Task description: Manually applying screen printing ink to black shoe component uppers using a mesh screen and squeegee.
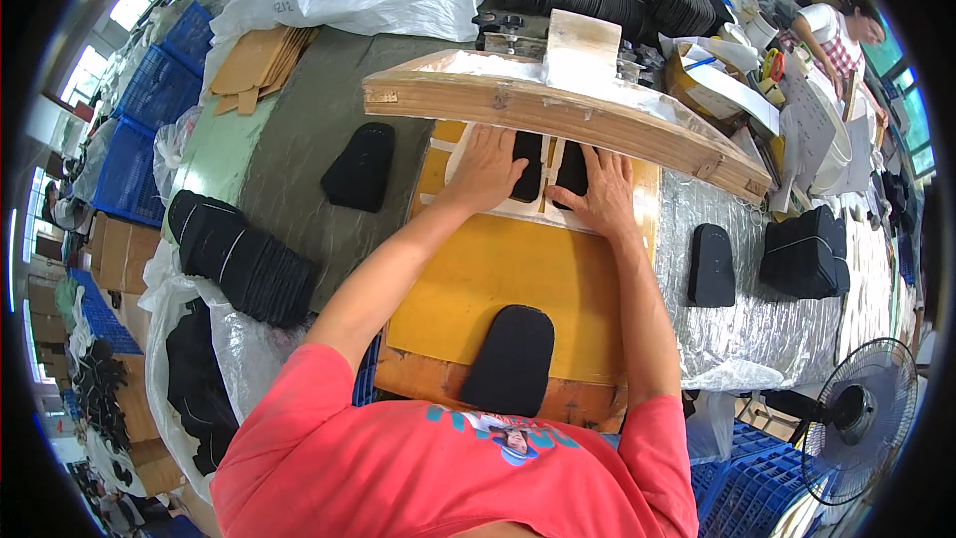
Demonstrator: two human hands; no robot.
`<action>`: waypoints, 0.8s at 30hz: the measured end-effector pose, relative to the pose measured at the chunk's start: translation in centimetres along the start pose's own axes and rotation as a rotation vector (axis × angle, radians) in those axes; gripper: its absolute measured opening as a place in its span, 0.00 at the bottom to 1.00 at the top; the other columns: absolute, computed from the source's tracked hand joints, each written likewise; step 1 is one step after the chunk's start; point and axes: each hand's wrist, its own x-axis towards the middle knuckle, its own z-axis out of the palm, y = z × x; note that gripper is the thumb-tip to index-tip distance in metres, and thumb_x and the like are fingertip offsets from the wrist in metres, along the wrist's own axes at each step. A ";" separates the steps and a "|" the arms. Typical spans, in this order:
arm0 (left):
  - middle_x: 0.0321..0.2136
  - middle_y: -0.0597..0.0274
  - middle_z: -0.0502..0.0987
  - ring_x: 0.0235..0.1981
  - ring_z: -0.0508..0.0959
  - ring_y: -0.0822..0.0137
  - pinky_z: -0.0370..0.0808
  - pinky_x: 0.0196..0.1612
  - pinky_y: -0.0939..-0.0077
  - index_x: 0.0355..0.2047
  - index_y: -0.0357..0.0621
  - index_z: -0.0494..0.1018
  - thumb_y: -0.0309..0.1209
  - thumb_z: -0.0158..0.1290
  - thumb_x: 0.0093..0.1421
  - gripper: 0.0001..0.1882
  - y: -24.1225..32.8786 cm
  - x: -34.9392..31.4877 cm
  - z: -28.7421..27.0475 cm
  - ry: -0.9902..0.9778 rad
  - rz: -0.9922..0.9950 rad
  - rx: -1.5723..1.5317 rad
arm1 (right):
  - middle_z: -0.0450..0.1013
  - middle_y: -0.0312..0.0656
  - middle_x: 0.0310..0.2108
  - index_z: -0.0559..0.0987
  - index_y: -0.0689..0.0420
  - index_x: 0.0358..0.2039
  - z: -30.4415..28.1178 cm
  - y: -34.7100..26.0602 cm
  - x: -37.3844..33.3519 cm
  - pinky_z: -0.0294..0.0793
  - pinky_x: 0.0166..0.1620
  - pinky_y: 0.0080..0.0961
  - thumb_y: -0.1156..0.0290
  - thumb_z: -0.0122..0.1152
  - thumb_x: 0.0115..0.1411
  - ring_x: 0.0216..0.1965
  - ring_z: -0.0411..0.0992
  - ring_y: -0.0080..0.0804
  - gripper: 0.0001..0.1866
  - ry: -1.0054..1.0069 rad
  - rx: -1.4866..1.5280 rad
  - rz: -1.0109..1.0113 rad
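My left hand (482, 173) lies flat, fingers stretched forward, on the left part of a pale flat template (497, 207). On its right part rests my right hand (604, 195), fingers spread and thumb pointing inward. Between them, two black fabric-like pieces (528, 168) sit side by side in the template's openings; the hands partly cover the right one. The template lies on a yellow board (498, 284). Just beyond my fingertips, a thick wooden frame (568, 116) stands raised across the board and hides the template's far edge. Near my body lies a loose black tapered piece (510, 359).
More loose black pieces lie left (360, 167) and right (711, 265). Tied black stacks stand at the left (244, 259) and right (805, 251). A fan (856, 416) is at lower right, blue crates (134, 164) at left. Two people work beyond the table.
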 end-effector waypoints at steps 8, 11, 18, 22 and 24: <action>0.61 0.39 0.60 0.66 0.55 0.43 0.45 0.68 0.45 0.63 0.35 0.57 0.38 0.48 0.64 0.31 1.0 1.0 0.4 -0.011 0.113 0.137 | 0.58 0.49 0.66 0.63 0.56 0.65 0.1 0.2 0.1 0.42 0.69 0.48 0.35 0.66 0.46 0.69 0.49 0.47 0.53 0.024 -0.018 -0.005; 0.63 0.42 0.58 0.66 0.54 0.46 0.43 0.68 0.45 0.63 0.36 0.58 0.40 0.47 0.64 0.31 1.2 1.1 1.3 -0.022 0.132 0.107 | 0.58 0.49 0.65 0.63 0.56 0.65 0.2 -0.8 0.4 0.43 0.69 0.47 0.41 0.63 0.53 0.69 0.49 0.47 0.46 0.005 0.006 -0.029; 0.67 0.45 0.55 0.69 0.51 0.49 0.41 0.70 0.48 0.65 0.35 0.56 0.44 0.42 0.66 0.33 1.1 0.3 1.1 -0.142 0.074 0.123 | 0.59 0.48 0.65 0.63 0.56 0.65 0.8 0.4 0.1 0.43 0.69 0.47 0.55 0.55 0.64 0.69 0.50 0.47 0.32 0.003 -0.036 0.019; 0.66 0.44 0.56 0.69 0.50 0.47 0.42 0.70 0.49 0.64 0.35 0.58 0.43 0.43 0.66 0.32 0.0 0.3 0.3 -0.074 0.135 0.071 | 0.59 0.48 0.65 0.64 0.56 0.64 0.8 0.1 0.3 0.44 0.69 0.46 0.55 0.55 0.64 0.69 0.51 0.47 0.32 0.006 -0.025 0.027; 0.66 0.43 0.56 0.69 0.50 0.46 0.42 0.70 0.50 0.64 0.36 0.59 0.43 0.44 0.66 0.31 -0.6 0.6 -0.1 -0.058 0.158 0.096 | 0.60 0.48 0.64 0.65 0.55 0.64 0.7 0.0 0.3 0.44 0.69 0.46 0.55 0.55 0.64 0.68 0.52 0.47 0.31 0.016 -0.026 0.024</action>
